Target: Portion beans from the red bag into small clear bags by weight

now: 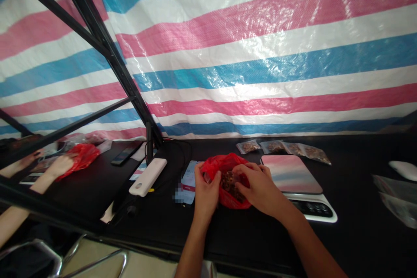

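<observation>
A red plastic bag [224,163] holding dark brown bits lies on the black table [254,234] in front of me. My left hand [206,193] grips the bag's left edge, fingers closed on the plastic. My right hand [259,186] reaches into the bag's open mouth from the right, its fingers curled in among the brown contents. A flat digital scale [291,176] with a shiny plate stands just right of the bag, touching my right wrist area.
Several small clear bags of brown bits [283,147] lie behind the scale. A white power bank [148,177], cables and a phone [125,154] sit left. Another person's hand [58,166] holds a second red bag [83,156] at far left. Empty clear bags [395,197] lie right.
</observation>
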Demonstrator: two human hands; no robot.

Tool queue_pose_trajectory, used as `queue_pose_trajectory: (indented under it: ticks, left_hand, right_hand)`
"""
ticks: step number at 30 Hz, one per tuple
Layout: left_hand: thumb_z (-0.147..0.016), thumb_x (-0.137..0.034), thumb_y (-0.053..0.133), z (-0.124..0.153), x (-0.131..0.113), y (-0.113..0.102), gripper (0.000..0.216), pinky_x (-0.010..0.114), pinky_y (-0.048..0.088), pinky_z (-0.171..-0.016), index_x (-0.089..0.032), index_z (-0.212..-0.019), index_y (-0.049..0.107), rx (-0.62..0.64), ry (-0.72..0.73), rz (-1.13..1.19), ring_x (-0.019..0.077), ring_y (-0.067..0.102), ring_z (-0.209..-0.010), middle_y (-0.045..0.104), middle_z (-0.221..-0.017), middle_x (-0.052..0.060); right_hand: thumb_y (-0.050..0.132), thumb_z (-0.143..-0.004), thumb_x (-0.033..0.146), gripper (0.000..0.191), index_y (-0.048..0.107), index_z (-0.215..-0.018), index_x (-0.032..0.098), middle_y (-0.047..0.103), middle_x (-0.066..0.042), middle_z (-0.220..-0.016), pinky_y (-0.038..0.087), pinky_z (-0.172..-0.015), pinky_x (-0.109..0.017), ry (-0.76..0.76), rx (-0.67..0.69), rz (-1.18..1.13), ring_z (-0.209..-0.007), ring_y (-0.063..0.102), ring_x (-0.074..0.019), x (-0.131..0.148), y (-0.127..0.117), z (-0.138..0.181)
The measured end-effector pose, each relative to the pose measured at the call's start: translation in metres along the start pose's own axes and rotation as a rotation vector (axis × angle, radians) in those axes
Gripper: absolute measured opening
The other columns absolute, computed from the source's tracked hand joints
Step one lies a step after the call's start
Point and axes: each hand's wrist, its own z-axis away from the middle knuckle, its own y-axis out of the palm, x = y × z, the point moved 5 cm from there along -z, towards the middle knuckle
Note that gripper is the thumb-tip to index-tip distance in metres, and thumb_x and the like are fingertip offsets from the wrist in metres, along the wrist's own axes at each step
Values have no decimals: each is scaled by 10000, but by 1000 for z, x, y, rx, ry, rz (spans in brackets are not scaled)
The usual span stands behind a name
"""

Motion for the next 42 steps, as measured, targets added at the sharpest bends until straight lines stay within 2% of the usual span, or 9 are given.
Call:
queue_pose_trajectory:
  ticks: [4,9,12,15,20,24,31,36,42]
  left_hand:
    - [-869,-445,716,-2,3,-9,507,394,543,-912,-217,-1232,445,-75,117,-185,204,671,-938,616,-1058,59]
    - [-875,-460,726,0,1,-14,565,383,532,-888,-214,-1294,438,-62,167,-286,205,641,-925,582,-1009,40]
    - [-836,-427,772,3,-6,-15,617,353,531,-849,-231,-1317,439,-76,191,-311,184,627,-875,560,-992,13]
    - [-847,-355,753,7,-12,-11,592,316,519,-804,-253,-1331,429,-36,208,-331,156,610,-804,555,-947,-17]
    - [-861,-253,695,12,-20,-4,534,309,516,-811,-237,-1338,455,33,193,-362,170,646,-850,641,-987,14]
    - [-842,-225,699,15,-18,-2,582,354,541,-869,-234,-1379,477,70,172,-379,214,688,-957,685,-1125,69]
    - [-861,-213,678,16,-13,1,634,407,540,-961,-239,-1451,449,139,188,-374,246,686,-1080,687,-1213,108]
    - [-848,-182,673,16,-13,5,687,391,548,-942,-238,-1474,396,196,131,-323,225,702,-1031,696,-1208,95]
    - [-867,-228,682,18,-15,7,654,374,556,-915,-228,-1456,398,200,111,-269,209,713,-983,703,-1182,85]
  right_hand:
    - [584,-871,237,224,674,-1074,266,745,-53,-1197,307,-1090,-553,30,-13,-80,-1223,601,-286,-1,-10,-1]
    - [613,-876,293,203,685,-1066,283,751,-49,-1186,295,-1136,-601,27,-80,-195,-1234,606,-303,-2,-22,-1]
    - [626,-883,323,214,690,-1082,276,745,-55,-1179,381,-1116,-543,-17,-122,-275,-1196,631,-283,4,-28,0]
    - [626,-897,324,240,682,-1121,260,729,-63,-1190,453,-1070,-475,-62,-102,-358,-1142,654,-255,17,-30,1]
    - [618,-904,261,280,654,-1182,253,716,-53,-1207,488,-1043,-418,-112,-75,-422,-1127,662,-223,31,-22,2]
    - [616,-907,208,269,661,-1166,264,719,-39,-1185,503,-1021,-398,-164,-97,-370,-1106,665,-212,35,-16,3]
    - [557,-909,69,358,661,-1181,277,673,-48,-1220,519,-998,-397,-301,-101,-208,-1142,631,-217,48,-15,4]
    - [448,-969,65,424,652,-1268,287,654,-59,-1288,523,-1032,-396,-372,-97,-179,-1187,630,-201,51,-10,6]
    - [423,-931,18,483,673,-1269,255,652,-86,-1324,536,-1035,-421,-395,-134,-150,-1211,633,-229,52,-6,7]
